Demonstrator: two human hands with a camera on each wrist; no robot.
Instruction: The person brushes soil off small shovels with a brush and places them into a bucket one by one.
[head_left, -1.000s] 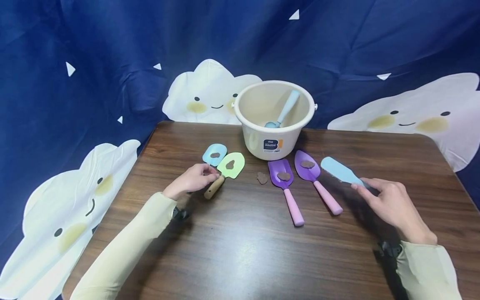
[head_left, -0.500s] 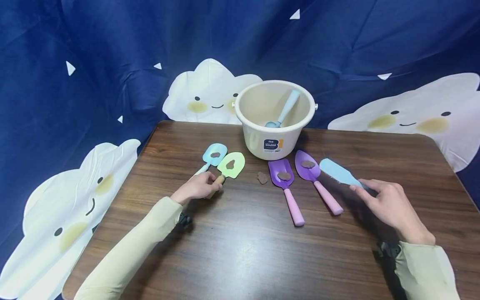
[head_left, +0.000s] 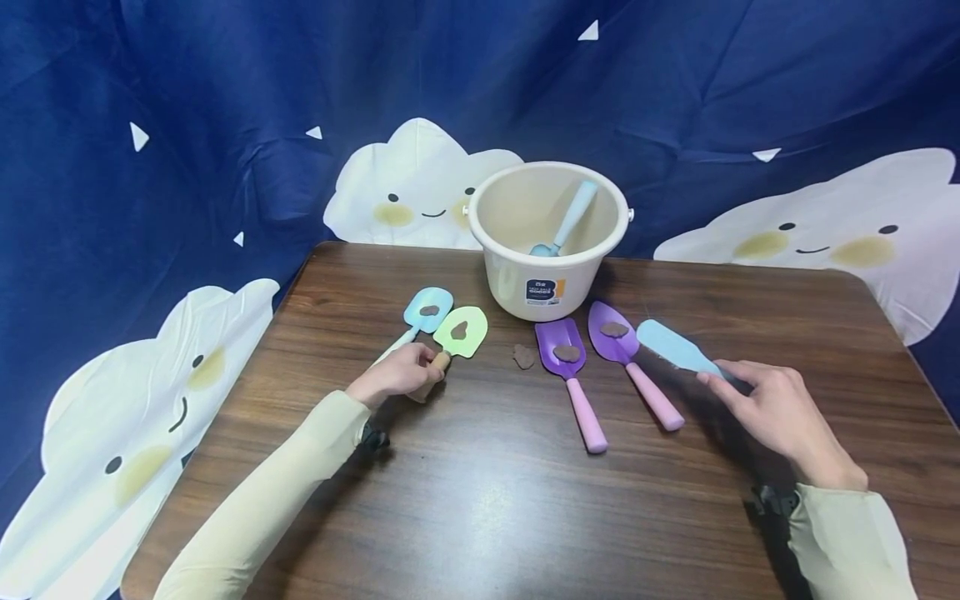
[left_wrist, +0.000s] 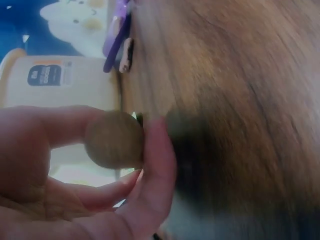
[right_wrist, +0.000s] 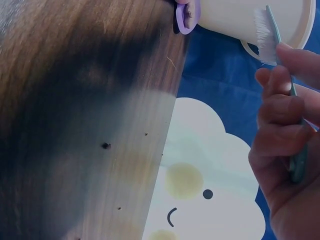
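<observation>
Green shovel [head_left: 470, 337] points away from the left hand [head_left: 395, 372], whose thumb and fingers pinch its tan handle; a light-blue shovel [head_left: 417, 322] lies just beside those fingers. The right hand [head_left: 776, 408] grips a blue brush [head_left: 675, 346], its pale bristles beyond the fingertips. Between the 2 hands' fingers lie 2 purple shovels [head_left: 574, 387].

The head camera is looking forward and down over the table [head_left: 480, 492] from farther away, while the wrist cameras, turned sideways, are facing closely the left hand [head_left: 396, 372] and the right hand [head_left: 783, 408], all views sharing the bucket [head_left: 508, 271].
</observation>
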